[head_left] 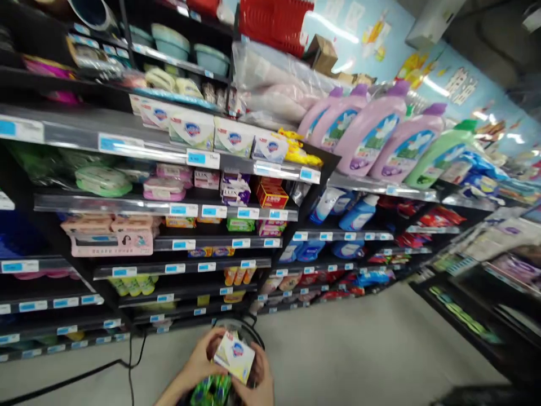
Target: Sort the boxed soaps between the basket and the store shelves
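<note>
A white and yellow soap box (234,358) with a blue shield logo is held up at the bottom centre. My left hand (200,358) grips its left side, and my right hand (262,378) closes around the right side. Just below the box lies a shiny green packet (211,390), partly covered by the hands and cut off by the lower edge. Behind the hands shows the dark round rim (253,332) of something I cannot make out. Similar soap boxes (192,128) stand in a row on the upper shelf ahead.
Shelves with price tags (203,159) run across the front. Purple detergent bottles (372,132) stand on the right-hand top shelf, and blue bottles (359,213) lower down. A black cable (131,366) trails over the grey floor (338,344). Another display rack (477,304) stands at right.
</note>
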The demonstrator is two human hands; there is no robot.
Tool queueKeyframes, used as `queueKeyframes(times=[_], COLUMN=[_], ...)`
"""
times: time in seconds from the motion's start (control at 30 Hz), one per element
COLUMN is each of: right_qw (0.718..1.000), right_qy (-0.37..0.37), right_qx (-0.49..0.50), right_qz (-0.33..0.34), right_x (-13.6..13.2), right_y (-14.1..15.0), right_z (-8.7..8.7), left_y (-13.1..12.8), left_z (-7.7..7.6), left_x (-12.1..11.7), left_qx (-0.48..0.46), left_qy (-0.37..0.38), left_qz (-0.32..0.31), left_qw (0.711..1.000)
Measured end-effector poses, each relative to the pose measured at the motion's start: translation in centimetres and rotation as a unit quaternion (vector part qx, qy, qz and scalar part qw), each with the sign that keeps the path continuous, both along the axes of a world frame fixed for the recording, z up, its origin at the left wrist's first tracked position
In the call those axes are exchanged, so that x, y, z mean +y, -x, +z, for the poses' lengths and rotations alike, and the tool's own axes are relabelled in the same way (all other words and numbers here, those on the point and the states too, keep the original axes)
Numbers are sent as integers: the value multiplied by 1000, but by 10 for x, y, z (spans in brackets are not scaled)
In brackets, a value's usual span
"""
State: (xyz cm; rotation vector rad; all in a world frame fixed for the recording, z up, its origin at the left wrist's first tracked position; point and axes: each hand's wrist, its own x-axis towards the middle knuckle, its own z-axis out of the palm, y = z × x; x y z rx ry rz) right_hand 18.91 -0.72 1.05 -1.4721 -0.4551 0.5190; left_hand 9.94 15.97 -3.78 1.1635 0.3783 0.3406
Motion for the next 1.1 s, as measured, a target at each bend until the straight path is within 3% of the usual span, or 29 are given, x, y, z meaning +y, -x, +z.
queueKeyframes(times=[0.13,0.27,0.5,0.67,0.8,0.97,1.1], right_qw=[1000,1000,998,996,994,971,957], right_qy=[-15,5,9,-28,-11,55,110], right_qx=[15,-7,-18,18,11,-27,-86], right_qz=[-22,13,59,82,108,233,255], right_x=[-21,-28,-22,-5,17,73,138], right_y=[6,10,31,34,32,52,70], right_z=[3,12,20,17,30,50,69], left_y=[10,20,44,62,87,131,172], left_z=[31,43,52,62,79,99,98], left_x=[-27,-35,-17,2,25,76,127], left_qx=[8,-36,-71,-74,-98,-97,-55], left_qy=[-29,-62,-117,-143,-190,-258,-243], left_qz=[76,123,115,93,31,4,63], left_qw=[997,990,984,982,976,961,966])
